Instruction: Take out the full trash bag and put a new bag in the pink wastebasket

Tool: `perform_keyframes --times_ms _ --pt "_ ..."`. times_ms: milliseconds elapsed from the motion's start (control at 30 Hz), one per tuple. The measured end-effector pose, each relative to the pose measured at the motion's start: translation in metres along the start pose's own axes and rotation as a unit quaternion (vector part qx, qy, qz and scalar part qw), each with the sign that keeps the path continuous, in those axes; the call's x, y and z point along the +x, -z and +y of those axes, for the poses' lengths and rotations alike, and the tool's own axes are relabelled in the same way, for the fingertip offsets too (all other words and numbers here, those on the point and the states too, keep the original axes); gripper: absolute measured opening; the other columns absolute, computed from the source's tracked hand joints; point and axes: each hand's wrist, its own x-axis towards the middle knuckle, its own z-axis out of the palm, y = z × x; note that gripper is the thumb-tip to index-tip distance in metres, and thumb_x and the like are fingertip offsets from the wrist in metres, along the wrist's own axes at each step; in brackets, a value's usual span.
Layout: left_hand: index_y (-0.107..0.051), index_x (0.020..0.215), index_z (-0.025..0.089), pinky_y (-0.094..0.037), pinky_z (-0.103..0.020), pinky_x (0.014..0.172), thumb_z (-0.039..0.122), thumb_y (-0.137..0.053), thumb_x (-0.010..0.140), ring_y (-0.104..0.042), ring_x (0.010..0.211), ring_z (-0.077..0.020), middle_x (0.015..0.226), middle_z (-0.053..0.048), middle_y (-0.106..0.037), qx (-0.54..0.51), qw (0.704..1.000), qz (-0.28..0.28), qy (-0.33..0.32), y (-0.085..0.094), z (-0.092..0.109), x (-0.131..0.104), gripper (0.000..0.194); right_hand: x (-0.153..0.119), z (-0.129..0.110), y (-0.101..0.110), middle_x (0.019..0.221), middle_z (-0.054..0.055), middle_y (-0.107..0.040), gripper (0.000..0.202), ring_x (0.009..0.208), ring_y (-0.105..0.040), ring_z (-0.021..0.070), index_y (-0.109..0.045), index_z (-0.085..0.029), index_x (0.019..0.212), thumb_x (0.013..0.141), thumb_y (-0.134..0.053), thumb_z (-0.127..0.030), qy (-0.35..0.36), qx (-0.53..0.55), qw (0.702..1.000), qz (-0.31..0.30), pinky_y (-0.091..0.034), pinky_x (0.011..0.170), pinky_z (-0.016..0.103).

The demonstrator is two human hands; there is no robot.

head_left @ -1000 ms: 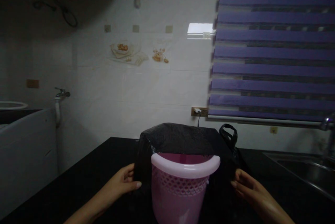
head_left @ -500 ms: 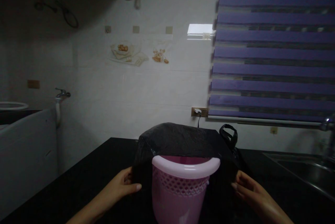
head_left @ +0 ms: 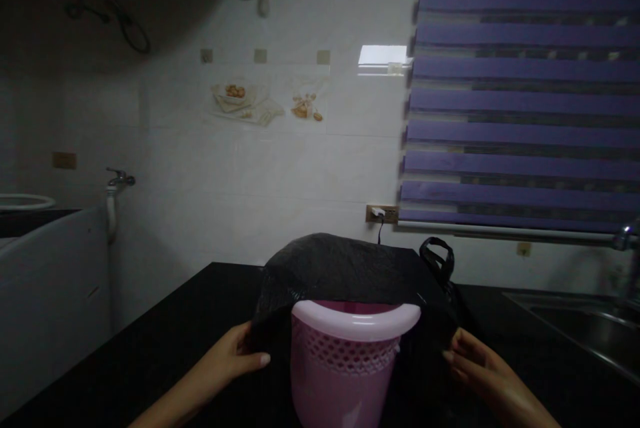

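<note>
A pink bucket [head_left: 345, 375] with a pale rim and a lattice band stands upright on the black counter. Over its far side is draped a black plastic bag [head_left: 340, 268], which hides the back of the rim. My left hand [head_left: 240, 351] pinches the bag's edge left of the bucket. On the right, my right hand [head_left: 473, 358] grips the bag's other side. Behind the bucket to the right, a looped black handle [head_left: 439, 260] sticks up.
A metal sink [head_left: 590, 328] with a faucet [head_left: 625, 238] is at the right. Against the tiled wall are a plugged socket [head_left: 382, 214] and a tap [head_left: 120, 178]. A grey-white appliance [head_left: 55, 295] stands at the left beside the counter [head_left: 200, 301].
The bag's front edge has dipped slightly at the left of the bucket's rim. Both hands have hardly moved and keep their hold.
</note>
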Motion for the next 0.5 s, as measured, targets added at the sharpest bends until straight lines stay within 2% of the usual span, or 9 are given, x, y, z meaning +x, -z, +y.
perform_keyframes --times_ms 200,367,500 --pt "-0.07 0.109 0.018 -0.035 -0.053 0.103 0.042 -0.078 0.06 -0.061 0.111 -0.0357 0.119 -0.013 -0.068 0.007 1.0 -0.007 0.002 -0.0022 0.002 -0.0014 0.055 -0.0011 0.0023 0.0032 0.069 -0.004 -0.043 0.047 0.059 -0.042 0.0059 -0.044 -0.018 0.073 0.059 -0.079 -0.045 -0.01 0.026 1.0 -0.009 -0.04 0.058 0.018" --pt "-0.07 0.107 0.018 -0.036 -0.052 0.103 0.038 -0.078 0.059 -0.06 0.112 -0.0353 0.119 -0.013 -0.069 0.008 1.0 0.006 0.006 -0.001 -0.0019 -0.0006 0.053 -0.0018 0.0012 0.0044 0.07 -0.003 -0.045 0.047 0.06 -0.044 0.0068 -0.046 -0.018 0.074 0.056 -0.08 -0.046 -0.007 0.008 1.0 0.012 -0.041 0.058 0.019" --pt "-0.07 0.107 0.018 -0.035 -0.051 0.104 0.038 -0.078 0.06 -0.061 0.111 -0.0348 0.118 -0.012 -0.069 0.004 1.0 -0.001 -0.001 -0.0003 -0.005 0.0005 0.052 -0.0019 0.0007 0.0045 0.071 -0.002 -0.048 0.046 0.062 -0.048 0.0092 -0.047 -0.018 0.074 0.058 -0.076 -0.049 0.014 -0.037 0.999 0.019 -0.044 0.059 0.021"
